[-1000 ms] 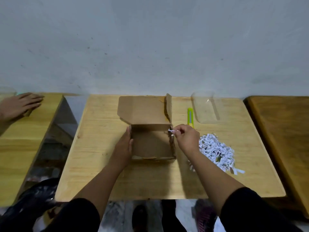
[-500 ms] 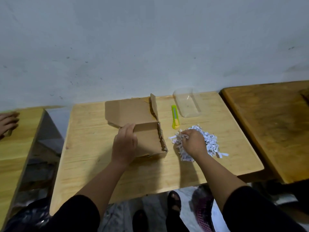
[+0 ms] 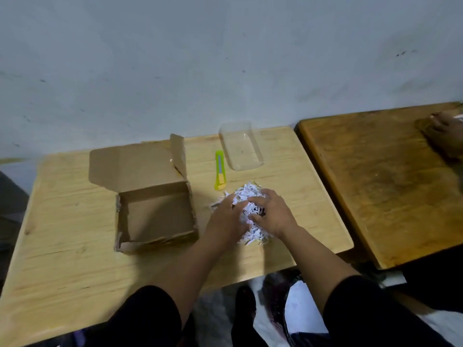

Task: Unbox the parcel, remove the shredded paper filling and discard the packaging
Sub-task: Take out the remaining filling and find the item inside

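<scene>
Bare worktop (image 3: 75,234) lies left of the empty cardboard box (image 3: 155,216). Left hand (image 3: 225,219) and right hand (image 3: 273,214) cup the shredded paper (image 3: 246,196), fingers curled around it.

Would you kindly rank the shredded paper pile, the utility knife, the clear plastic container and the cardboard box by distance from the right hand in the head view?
1. White shredded paper pile: under the right hand.
2. Yellow-green utility knife: just beyond.
3. Clear plastic container and open brown cardboard box: too close to call.
</scene>
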A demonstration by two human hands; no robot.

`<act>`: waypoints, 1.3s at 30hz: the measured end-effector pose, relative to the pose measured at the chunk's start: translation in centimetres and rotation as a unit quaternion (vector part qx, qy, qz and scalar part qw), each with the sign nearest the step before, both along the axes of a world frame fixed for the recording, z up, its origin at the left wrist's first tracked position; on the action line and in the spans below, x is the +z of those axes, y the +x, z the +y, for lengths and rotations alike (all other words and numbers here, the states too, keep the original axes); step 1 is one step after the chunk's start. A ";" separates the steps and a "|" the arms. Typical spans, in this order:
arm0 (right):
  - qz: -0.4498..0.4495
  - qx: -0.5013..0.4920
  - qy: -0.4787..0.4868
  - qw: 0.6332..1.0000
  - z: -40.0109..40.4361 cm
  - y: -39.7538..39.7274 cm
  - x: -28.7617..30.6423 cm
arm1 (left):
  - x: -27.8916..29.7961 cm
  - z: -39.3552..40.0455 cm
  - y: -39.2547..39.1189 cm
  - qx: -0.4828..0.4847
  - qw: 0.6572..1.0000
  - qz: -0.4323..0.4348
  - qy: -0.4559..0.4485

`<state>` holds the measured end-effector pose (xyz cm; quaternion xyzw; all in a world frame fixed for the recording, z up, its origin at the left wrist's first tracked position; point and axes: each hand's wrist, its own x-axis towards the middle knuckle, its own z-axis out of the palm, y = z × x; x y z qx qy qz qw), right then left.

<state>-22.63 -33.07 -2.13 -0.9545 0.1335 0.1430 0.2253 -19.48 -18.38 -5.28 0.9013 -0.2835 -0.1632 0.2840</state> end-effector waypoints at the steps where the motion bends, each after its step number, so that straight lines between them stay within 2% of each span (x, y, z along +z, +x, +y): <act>1: -0.004 0.013 0.005 1.000 -0.5 0.2 -0.2 | -0.4 -0.4 0.1 0.013 1.000 0.000 0.001; 7: -0.044 0.057 0.013 0.997 -3.5 2.3 -0.6 | -0.5 -1.5 0.8 0.065 0.996 -0.033 -0.042; 13: -0.081 -0.016 0.022 0.996 -7.1 3.9 -0.1 | 0.2 -1.0 1.7 0.207 0.976 -0.041 -0.052; 15: -0.060 -0.031 0.023 0.997 -8.1 4.2 -0.3 | 0.1 -0.5 1.9 0.231 0.972 -0.027 -0.013; 17: -0.004 -0.034 0.027 0.999 -8.8 4.2 -0.6 | 0.0 -0.1 1.9 0.230 0.972 -0.014 0.034; 19: 0.017 -0.020 0.009 1.000 -8.9 4.0 -0.7 | 0.1 0.0 1.7 0.224 0.973 -0.041 0.037; 21: -0.038 0.019 -0.031 0.999 -8.6 3.7 -0.6 | 0.5 -0.5 1.5 0.205 0.973 -0.104 0.023; 24: -0.109 0.099 0.019 0.989 -7.3 3.3 -0.4 | 0.8 -2.2 1.5 0.136 0.980 -0.147 -0.004; 26: -0.091 0.167 0.033 0.981 -6.2 3.2 -0.8 | 0.2 -3.3 1.5 0.073 0.991 -0.114 0.003; 28: -0.080 0.181 0.037 0.980 -5.6 3.0 -1.5 | -0.8 -3.9 1.5 0.058 0.996 -0.058 0.042; 32: -0.081 0.106 0.082 0.988 -6.1 3.0 -2.0 | -1.6 -3.9 1.6 0.115 0.992 0.000 0.041; 39: -0.065 0.046 0.029 0.996 -9.2 2.4 -2.3 | -1.8 -3.0 2.1 0.156 0.986 0.047 0.045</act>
